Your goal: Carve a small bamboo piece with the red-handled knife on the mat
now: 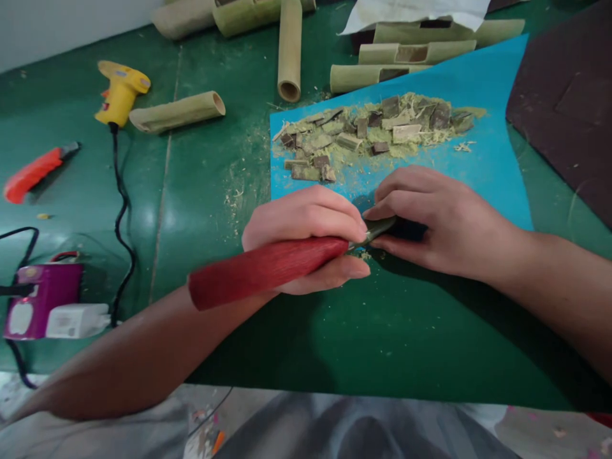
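My left hand (306, 220) is closed around a tool with a red wooden handle (268, 271), whose butt end points left toward my forearm. Past the fingertips, a short bit of metal shows at the handle's narrow front end. Between the thumb and fingers of my right hand (430, 213) is a narrow dark green strip (381, 229), touching or joined to the tool's tip. Whether it is a piece of bamboo or part of the blade, I cannot tell. Both hands are close together over the lower edge of a blue sheet (497, 185).
Bamboo chips and sawdust (354, 137) lie on the sheet. Behind are several cut bamboo tubes (290, 51). On the left are a yellow glue gun (120, 92), an orange utility knife (36, 172), a bamboo piece (176, 113) and a purple power block (48, 296). A brown board (568, 95) is at right.
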Available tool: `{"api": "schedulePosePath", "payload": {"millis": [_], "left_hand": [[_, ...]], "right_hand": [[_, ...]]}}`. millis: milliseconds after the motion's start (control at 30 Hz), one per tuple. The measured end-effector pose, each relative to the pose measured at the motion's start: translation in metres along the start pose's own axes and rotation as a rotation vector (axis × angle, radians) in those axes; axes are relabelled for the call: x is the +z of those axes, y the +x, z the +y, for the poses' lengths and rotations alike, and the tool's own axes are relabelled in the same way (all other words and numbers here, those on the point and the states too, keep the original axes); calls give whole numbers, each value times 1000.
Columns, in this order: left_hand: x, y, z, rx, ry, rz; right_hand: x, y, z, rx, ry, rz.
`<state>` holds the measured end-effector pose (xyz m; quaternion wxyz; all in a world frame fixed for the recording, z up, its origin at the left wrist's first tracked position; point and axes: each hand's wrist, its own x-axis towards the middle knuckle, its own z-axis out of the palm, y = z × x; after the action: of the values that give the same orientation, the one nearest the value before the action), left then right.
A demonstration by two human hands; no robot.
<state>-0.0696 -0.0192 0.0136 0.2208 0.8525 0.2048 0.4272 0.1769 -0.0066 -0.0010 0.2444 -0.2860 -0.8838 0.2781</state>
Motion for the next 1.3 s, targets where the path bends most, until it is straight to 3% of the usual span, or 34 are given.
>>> {"api": "schedulePosePath", "payload": {"millis": [233,633,967,1133,1300], "left_hand": [[0,1,3,-47,46,-60],[5,0,7,-134,74,-10],[10,2,12,-115,61,22],[10,-6,6,-24,58,255],[4,-2,9,-81,59,41]], "right_hand": [[1,0,1,-6,-11,7],[1,0,1,-10,-32,10],[2,-1,1,-1,-10,11],[2,0,1,-1,-7,19],[1,1,0,2,1,11]]}}
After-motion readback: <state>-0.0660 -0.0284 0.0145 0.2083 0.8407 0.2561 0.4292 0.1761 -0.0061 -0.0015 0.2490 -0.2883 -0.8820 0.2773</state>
